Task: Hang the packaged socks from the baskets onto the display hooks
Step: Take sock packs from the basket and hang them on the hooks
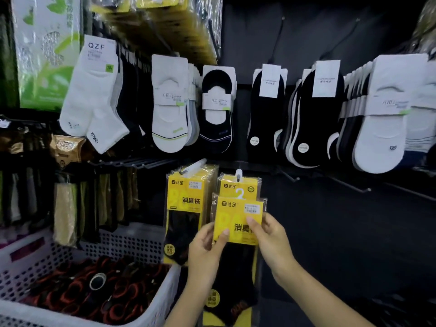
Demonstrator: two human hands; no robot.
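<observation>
**Both hands pinch a yellow-carded sock pack below its hook**

Head view: the sock pack [238,218] is a flat, glossy clear sleeve with a stiff yellow rectangular card on top and a dark knit sock below. The left hand [207,251] pinches the card's lower left edge, thumb on the front. The right hand [269,237] pinches its right edge the same way. The pack's long axis runs vertically, card end up and sock end down past the wrists. Just above the grip, a matching hung pack [239,185] sits on a white hook [238,173], partly overlapped by the held one. Left of the grip hangs a stack of yellow packs [186,204]. Lower left is a white perforated plastic basket [146,239] holding red-and-black rolled goods. Well above the grip hang rows of soft white and black socks [168,107].
</observation>
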